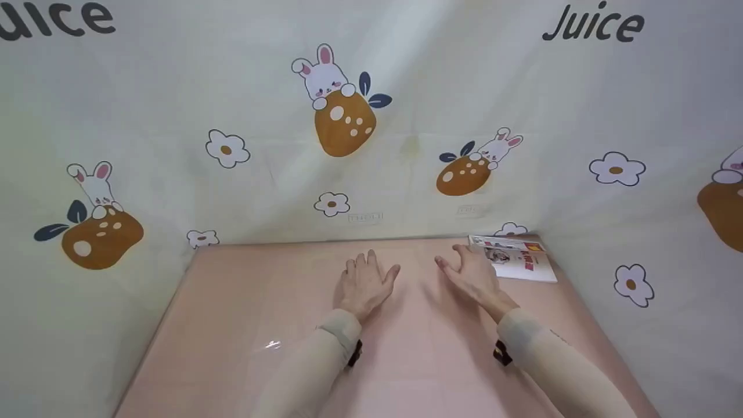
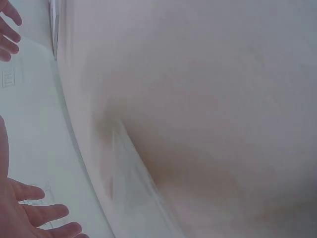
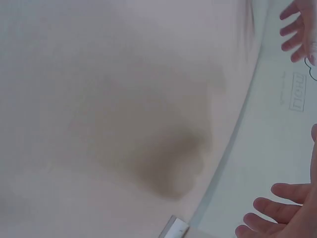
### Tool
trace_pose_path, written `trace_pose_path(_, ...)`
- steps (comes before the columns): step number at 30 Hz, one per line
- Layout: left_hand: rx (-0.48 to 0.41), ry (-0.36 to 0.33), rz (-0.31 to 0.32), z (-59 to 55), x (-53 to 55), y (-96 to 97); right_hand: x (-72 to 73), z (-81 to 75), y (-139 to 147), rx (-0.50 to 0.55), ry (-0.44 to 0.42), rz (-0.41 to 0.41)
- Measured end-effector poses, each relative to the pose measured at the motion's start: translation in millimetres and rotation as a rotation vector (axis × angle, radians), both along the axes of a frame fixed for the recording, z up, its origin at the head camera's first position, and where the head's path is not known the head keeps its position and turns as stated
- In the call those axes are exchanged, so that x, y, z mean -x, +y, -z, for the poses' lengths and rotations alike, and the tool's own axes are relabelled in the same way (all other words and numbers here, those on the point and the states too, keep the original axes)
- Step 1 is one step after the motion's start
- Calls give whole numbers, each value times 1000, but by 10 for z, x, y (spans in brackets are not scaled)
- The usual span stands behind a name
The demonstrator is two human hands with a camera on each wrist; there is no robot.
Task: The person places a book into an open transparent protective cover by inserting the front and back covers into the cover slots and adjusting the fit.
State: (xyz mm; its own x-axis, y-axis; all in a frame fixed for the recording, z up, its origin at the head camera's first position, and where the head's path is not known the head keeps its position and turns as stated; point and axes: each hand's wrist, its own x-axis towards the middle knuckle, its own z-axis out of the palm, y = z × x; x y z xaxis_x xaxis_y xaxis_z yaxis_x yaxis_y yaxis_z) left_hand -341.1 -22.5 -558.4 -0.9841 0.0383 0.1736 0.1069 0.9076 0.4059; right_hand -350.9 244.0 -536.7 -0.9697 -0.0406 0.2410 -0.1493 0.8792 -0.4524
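Over the pink tabletop [image 1: 278,302], the left hand [image 1: 365,284] reaches forward with fingers extended and thumb spread, holding nothing. To its right, the right hand [image 1: 473,276] is held out with its fingers apart, likewise bare. A white booklet [image 1: 525,264] with red print and a small picture lies at the far right corner, just beyond the right hand, which overlaps its left edge in the head view. In the left wrist view the left fingers [image 2: 47,215] are spread; in the right wrist view the right fingers [image 3: 275,210] are loosely extended.
A pale curtain [image 1: 406,116] printed with rabbits, flowers and lettering surrounds the table at the back and both sides. A glossy clear sheet [image 2: 136,188] edge shows on the tabletop in the left wrist view. Dark straps [image 1: 502,352] sit under both sleeves.
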Motion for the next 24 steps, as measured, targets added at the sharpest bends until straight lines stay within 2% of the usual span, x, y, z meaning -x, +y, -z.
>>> trace_pose_path(6,-1,-28,16,-25,22,141,83,5,184,35,2,25)
trace_pose_path(7,-1,-35,21,-27,20,163,157,92,251,26,35,24)
trace_pose_path(10,-4,-47,36,-37,21,223,191,102,330,19,67,26)
trace_pose_path(13,-6,-52,44,-40,29,286,179,65,387,12,107,39)
trace_pose_path(14,-2,-56,46,-38,33,308,113,-32,367,15,86,48)
trace_pose_path(18,7,-79,50,-30,46,404,83,-125,447,-23,67,104)
trace_pose_path(24,32,-84,69,-52,92,537,156,-199,645,-58,57,203)
